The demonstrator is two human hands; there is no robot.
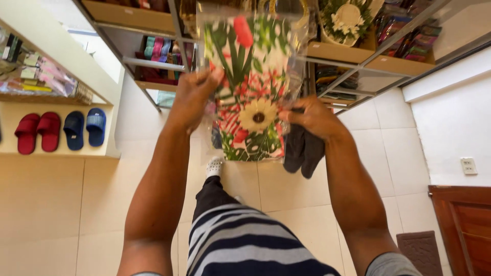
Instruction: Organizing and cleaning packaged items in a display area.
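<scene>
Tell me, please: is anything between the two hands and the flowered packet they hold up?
Nothing visible is. The left hand grips the flowered packet at its left edge; the right hand grips its right edge, together with a dark cloth hanging below.

Looks like a small shop: open metal shelving (pixel 153 64) on the far side is stacked with packaged goods, and a cream ledge (pixel 56 151) on the left shows off red slippers (pixel 38 132) and blue slippers (pixel 85 128) in pairs.
</scene>
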